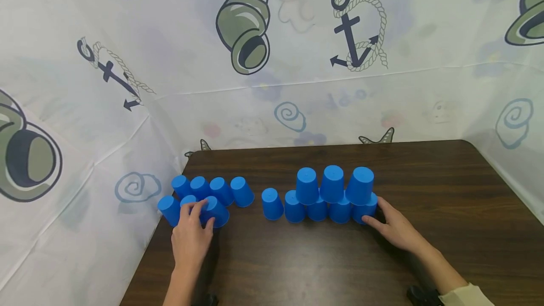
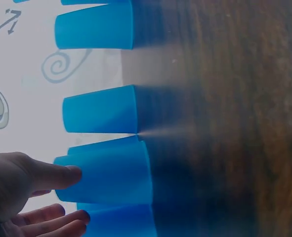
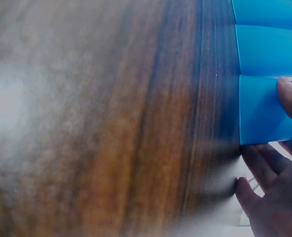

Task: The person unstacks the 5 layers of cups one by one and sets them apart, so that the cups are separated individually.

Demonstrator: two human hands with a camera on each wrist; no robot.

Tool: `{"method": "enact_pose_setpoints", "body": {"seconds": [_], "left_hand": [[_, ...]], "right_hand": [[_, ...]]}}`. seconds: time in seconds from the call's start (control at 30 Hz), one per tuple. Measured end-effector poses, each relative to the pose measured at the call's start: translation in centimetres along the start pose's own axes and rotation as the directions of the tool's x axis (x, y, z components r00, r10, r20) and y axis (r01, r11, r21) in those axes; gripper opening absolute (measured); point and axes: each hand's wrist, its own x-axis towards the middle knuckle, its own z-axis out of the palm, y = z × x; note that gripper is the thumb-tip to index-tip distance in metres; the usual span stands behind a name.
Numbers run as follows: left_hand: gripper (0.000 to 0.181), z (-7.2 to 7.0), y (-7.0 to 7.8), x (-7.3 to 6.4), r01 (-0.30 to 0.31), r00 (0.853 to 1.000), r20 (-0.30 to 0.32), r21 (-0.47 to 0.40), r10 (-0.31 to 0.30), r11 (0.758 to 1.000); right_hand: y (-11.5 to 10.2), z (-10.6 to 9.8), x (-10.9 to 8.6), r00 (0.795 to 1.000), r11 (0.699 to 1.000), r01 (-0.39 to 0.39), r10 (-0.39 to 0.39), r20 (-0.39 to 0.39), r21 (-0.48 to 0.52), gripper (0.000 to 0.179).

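Observation:
Near the front of the left-hand cluster, my left hand (image 1: 190,242) grips an upside-down blue cup (image 1: 218,212) between thumb and fingers. The left wrist view shows the thumb against that cup (image 2: 106,173), with other fingers beside a neighbouring cup (image 2: 121,219). On the right, my right hand (image 1: 399,230) holds the end cup (image 1: 362,211) of a lower row, thumb at its front and fingers at its outer side. Three upside-down cups, among them the rightmost upper cup (image 1: 360,185), stand on that row. In the right wrist view, the held cup (image 3: 264,111) touches the tabletop.
More upside-down blue cups (image 1: 243,192) stand behind and around the left hand. A single cup (image 1: 272,204) stands at the left end of the lower row. All are on a dark wooden table (image 1: 318,263), with a patterned white curtain (image 1: 306,84) behind and at the sides.

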Motion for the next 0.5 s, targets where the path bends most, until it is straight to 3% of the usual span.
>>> {"method": "enact_pose_setpoints", "body": {"seconds": [0.17,0.3,0.4,0.5], "left_hand": [[0.055,-0.7,0.9,0.2,-0.057,0.997,-0.06,-0.002,0.057,0.998],[0.05,-1.3,2.8,0.6,-0.135,0.986,-0.107,-0.039,0.13,0.99],[0.047,-1.3,5.0,0.9,-0.226,0.969,-0.128,-0.097,0.213,0.969],[0.046,-0.9,7.5,1.0,-0.312,0.949,-0.106,-0.193,0.297,0.93]], "right_hand": [[-0.2,-0.1,0.0,1.0,1.0,0.0,0.0,-0.003,-0.003,0.077],[-0.2,-0.1,0.0,1.0,1.0,-0.004,0.004,-0.002,-0.007,0.077],[-0.1,0.0,0.1,1.0,1.0,-0.006,0.006,0.002,-0.008,0.077],[0.0,0.0,0.1,1.0,1.0,-0.017,0.017,0.006,-0.001,0.078]]}}
